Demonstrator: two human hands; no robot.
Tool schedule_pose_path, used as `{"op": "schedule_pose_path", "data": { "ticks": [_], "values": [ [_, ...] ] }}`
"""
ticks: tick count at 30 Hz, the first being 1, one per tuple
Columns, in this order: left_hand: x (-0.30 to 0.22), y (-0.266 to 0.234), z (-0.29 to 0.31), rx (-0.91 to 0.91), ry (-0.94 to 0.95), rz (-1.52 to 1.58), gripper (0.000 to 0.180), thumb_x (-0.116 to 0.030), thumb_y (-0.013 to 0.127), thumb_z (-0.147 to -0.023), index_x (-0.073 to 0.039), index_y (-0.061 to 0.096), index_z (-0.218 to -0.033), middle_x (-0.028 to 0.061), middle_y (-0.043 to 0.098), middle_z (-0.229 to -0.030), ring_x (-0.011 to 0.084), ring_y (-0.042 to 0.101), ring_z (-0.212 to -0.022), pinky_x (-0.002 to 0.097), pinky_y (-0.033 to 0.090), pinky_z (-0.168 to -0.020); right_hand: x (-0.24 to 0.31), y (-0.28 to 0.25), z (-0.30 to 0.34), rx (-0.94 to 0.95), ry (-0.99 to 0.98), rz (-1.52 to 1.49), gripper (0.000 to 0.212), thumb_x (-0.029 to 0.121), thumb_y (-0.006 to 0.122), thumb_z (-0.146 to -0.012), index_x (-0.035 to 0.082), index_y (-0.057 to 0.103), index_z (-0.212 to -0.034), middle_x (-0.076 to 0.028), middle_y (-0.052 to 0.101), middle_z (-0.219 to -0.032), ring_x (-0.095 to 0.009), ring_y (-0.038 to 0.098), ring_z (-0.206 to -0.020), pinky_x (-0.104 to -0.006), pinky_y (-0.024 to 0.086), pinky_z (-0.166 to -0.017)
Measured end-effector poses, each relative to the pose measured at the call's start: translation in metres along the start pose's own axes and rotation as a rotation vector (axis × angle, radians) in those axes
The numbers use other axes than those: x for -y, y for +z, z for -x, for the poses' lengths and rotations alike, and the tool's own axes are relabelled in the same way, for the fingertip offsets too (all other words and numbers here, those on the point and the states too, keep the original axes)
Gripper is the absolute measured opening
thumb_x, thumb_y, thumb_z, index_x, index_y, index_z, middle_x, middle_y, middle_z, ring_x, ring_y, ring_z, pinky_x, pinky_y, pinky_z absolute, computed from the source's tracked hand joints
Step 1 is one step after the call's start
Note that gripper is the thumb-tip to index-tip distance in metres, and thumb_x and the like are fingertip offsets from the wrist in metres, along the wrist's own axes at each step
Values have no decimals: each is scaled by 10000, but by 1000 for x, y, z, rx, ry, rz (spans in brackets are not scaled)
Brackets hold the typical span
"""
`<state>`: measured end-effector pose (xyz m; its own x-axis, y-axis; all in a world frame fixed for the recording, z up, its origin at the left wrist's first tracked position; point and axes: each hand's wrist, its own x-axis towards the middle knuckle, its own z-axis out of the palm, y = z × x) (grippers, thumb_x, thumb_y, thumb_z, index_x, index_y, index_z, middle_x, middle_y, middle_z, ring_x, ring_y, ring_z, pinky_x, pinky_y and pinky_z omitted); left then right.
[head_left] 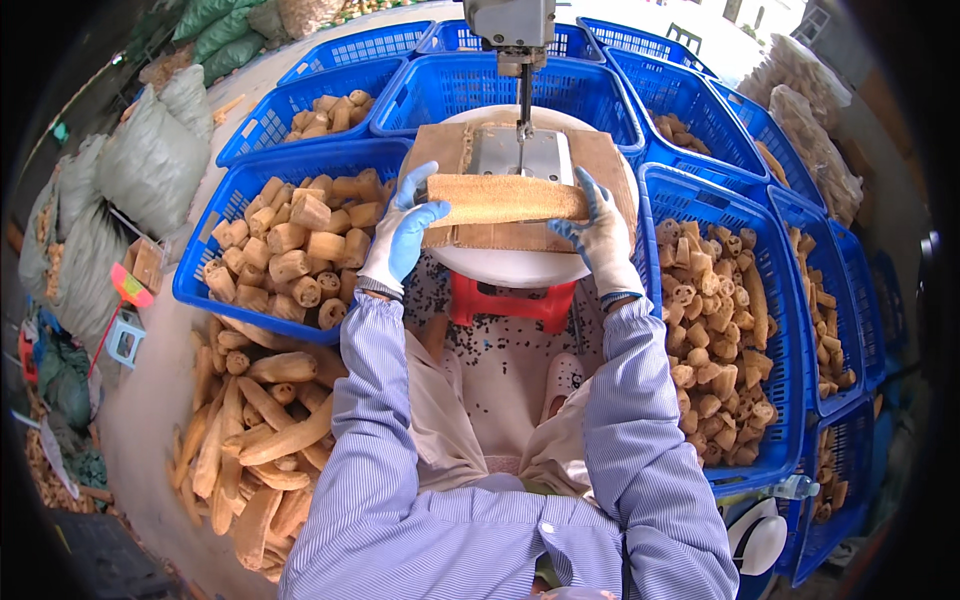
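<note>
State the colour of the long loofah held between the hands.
Golden tan; the long loofah shows best in the head view.

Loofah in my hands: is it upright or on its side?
On its side: the loofah stretches crosswise from the left hand to the right hand.

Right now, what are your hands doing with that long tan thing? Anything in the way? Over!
Left hand, right hand: gloved, one gripping each end. Loofah: held crosswise in front of the machine's upright blade. Nothing seen blocking between them.
</note>
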<state>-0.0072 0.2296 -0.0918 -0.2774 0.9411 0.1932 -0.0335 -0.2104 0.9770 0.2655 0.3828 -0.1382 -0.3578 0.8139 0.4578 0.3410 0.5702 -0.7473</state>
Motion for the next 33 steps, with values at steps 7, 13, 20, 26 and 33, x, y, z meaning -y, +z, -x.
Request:
{"op": "schedule_pose_path", "data": {
  "ticks": [7,13,20,26,33],
  "values": [
    [-5,-5,0,-112,-19,-79,517,-205,654,-962,-118,527,-1455,31,556,-1266,140,512,-1184,291,378,-1072,26,10,-6,-71,10,186,882,245,918,-695,146,490,-1460,-135,604,-1310,-298,666,-1103,-370,550,-946],
    [14,-10,-12,-99,19,-37,579,-186,749,-893,-134,551,-1434,38,596,-1270,156,534,-1185,285,386,-1072,5,9,-16,-32,-63,403,918,313,931,-661,207,495,-1462,-89,582,-1358,-266,577,-1244,-426,450,-1078],
    [3,11,-10,-95,4,-179,618,-227,753,-892,-127,521,-1457,69,595,-1292,163,563,-1157,297,434,-1027,35,0,-12,9,11,734,1029,411,930,-626,257,422,-1507,-81,490,-1473,-294,429,-1386,-511,265,-1198],
    [9,-8,-11,-178,-65,-93,551,-457,712,-913,-121,611,-1339,38,627,-1212,154,597,-1101,325,486,-947,-4,-13,-15,-57,145,-209,948,192,914,-718,100,407,-1515,-150,559,-1418,-281,583,-1249,-381,503,-1036],
    [0,-1,1,-304,-111,-51,523,-505,719,-885,-112,674,-1226,35,633,-1190,164,602,-1130,341,521,-943,51,-27,7,270,522,-520,663,581,635,-931,-27,673,-1194,-130,738,-979,-155,663,-762,-271,529,-763]
  ]
}}
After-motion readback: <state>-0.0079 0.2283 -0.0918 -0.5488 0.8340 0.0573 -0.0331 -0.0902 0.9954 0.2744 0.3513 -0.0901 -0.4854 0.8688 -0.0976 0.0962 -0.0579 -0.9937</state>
